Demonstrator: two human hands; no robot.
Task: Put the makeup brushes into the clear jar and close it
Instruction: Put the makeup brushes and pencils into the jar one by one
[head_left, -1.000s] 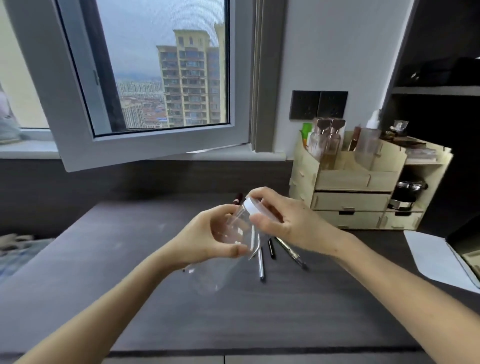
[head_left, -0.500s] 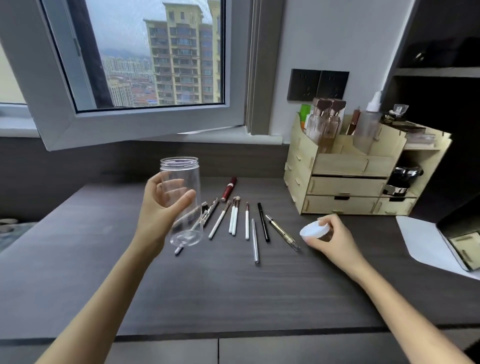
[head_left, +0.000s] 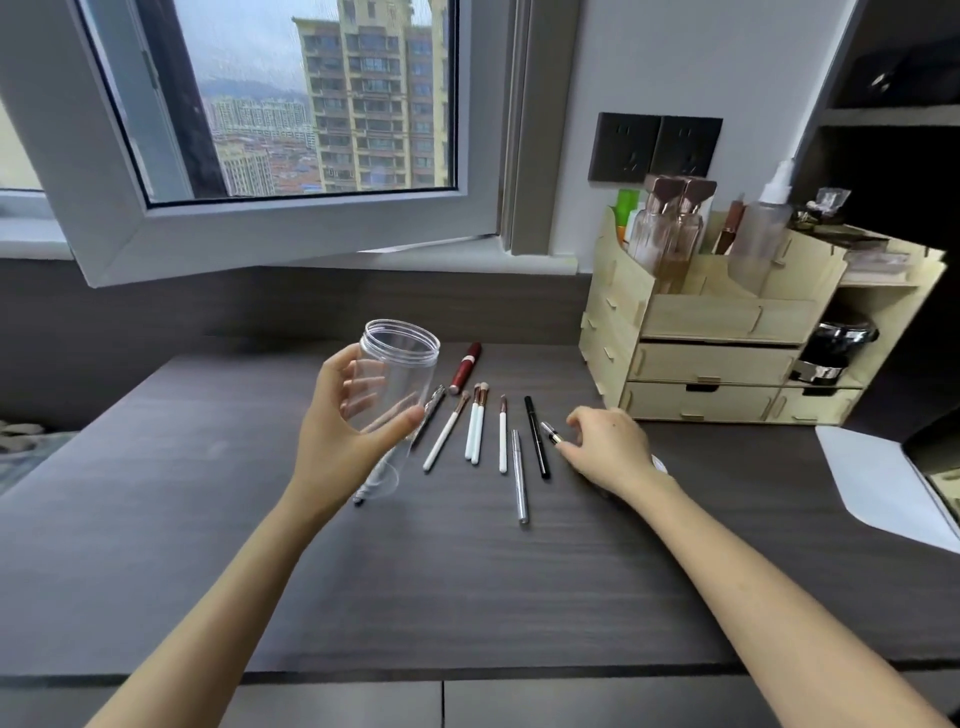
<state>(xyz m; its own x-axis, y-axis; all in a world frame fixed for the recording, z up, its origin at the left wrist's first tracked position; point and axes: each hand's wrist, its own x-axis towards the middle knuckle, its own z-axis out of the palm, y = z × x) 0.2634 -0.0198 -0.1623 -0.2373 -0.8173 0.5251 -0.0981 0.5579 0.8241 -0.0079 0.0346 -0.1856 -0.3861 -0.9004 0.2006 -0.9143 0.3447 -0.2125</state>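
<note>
My left hand (head_left: 340, 434) grips the clear jar (head_left: 397, 374) above the desk; the jar is lidless, empty and tilted, mouth up and to the right. Several makeup brushes and pens lie in a row on the desk: white-handled brushes (head_left: 475, 426), a silver pen (head_left: 519, 475), a black pen (head_left: 536, 436) and a red tube (head_left: 465, 368). My right hand (head_left: 608, 447) hovers low, fingers spread, with its fingertips at the rightmost brush (head_left: 549, 432). A sliver of the white lid (head_left: 660, 464) shows on the desk behind my right wrist.
A wooden organiser (head_left: 727, 332) with drawers and bottles stands at the back right of the dark desk (head_left: 467, 571). White paper (head_left: 878, 483) lies at the right edge. An open window sash (head_left: 260, 228) overhangs the back left.
My right hand has set the white lid down on the desk and moved left to the rightmost brush. My left hand still holds the jar, now tilted more to the right.
</note>
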